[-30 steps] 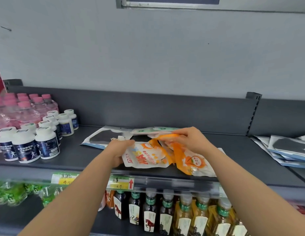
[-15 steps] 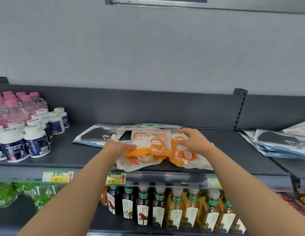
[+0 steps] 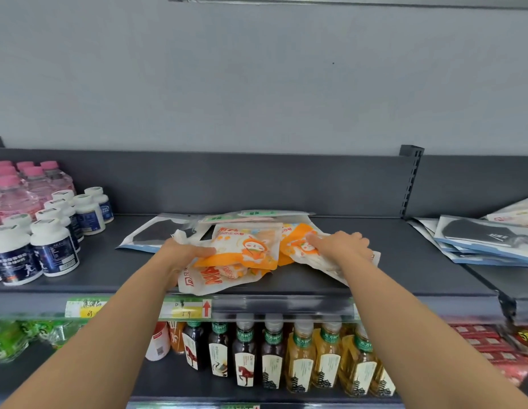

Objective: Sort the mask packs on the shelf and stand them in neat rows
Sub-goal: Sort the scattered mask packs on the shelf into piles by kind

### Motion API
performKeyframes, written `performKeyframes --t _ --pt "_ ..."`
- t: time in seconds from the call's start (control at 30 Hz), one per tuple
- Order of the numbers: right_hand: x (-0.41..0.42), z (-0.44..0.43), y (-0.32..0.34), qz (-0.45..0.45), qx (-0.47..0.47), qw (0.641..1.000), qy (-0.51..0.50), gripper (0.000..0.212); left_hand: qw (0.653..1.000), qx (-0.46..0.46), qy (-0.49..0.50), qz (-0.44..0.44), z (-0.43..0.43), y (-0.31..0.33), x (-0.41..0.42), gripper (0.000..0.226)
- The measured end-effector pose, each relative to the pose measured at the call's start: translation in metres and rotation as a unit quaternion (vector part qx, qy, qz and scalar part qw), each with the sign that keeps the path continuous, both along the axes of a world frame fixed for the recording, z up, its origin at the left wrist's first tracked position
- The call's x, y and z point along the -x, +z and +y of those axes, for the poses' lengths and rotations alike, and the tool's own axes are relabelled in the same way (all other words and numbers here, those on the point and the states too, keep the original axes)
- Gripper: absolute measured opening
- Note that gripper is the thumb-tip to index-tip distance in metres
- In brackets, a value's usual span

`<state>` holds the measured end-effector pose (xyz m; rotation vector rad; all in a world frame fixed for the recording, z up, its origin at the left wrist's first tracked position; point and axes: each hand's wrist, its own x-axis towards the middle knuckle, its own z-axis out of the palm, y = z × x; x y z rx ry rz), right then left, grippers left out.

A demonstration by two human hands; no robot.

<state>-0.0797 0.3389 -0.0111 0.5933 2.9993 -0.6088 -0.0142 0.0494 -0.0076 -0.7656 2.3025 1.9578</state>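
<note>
- Mask packs [image 3: 245, 249]: orange-and-white pouches lie flat in a loose overlapping heap at the front middle of the shelf [image 3: 404, 261], none standing yet.
- Left hand [image 3: 183, 255]: grip clamped on the left edge of the heap, thumb on the top pack.
- Right hand [image 3: 342, 246]: grip spread apart, palm flat on the right-hand pack.
- Change: 1 second ago the right hand pinched a raised orange pack; that pack now lies on the heap.
- Meaning: packs are gathered; squaring and standing remain.
</note>
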Motion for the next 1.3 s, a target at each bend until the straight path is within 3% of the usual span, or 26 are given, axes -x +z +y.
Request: performKeyframes --t 0.13,0.2,0.33,0.47,0.7,0.97,1.07,1.13,1.2,1.3 --pt "0.008 -0.016 0.012 -0.031 0.063 0.996 0.062 0.069 0.999 -0.038 -0.008 -0.008 -0.001 -0.002 0.001 0.06" --pt "0.014 -0.016 0.018 -0.053 0.085 0.989 0.107 0.064 0.999 -0.045 0.001 -0.002 -0.002 -0.002 0.004 0.068" --pt "0.025 0.0 0.014 -0.055 0.044 0.989 0.133 0.095 0.999 -0.029 0.017 -0.001 0.001 0.001 0.009 0.095" --pt "0.026 0.004 0.008 -0.055 0.166 0.975 0.136 0.104 0.999 0.03 0.019 -0.005 0.012 0.011 0.009 0.115" --pt "0.042 -0.01 0.01 -0.011 0.278 0.953 0.117 0.103 0.997 0.074 0.01 -0.015 0.029 0.013 0.016 0.105" --pt "0.042 -0.008 0.012 -0.043 0.371 0.924 0.082 0.059 0.998 0.065 -0.005 -0.009 0.027 0.014 0.016 0.102" --pt "0.034 -0.005 0.015 -0.043 0.368 0.924 0.094 0.041 0.999 0.026 -0.031 -0.006 0.025 0.016 0.013 0.12" --pt "0.027 -0.003 0.015 -0.032 0.378 0.921 0.093 0.042 0.998 -0.033 -0.055 -0.004 0.019 0.007 0.019 0.134" --pt "0.021 -0.002 0.016 -0.02 0.402 0.911 0.086 0.046 0.992 -0.107 -0.073 -0.01 0.02 0.004 0.017 0.119" --pt "0.011 0.001 0.02 0.007 0.42 0.905 0.074 0.045 0.984 -0.141 -0.112 0.007 0.029 0.013 0.007 0.085"
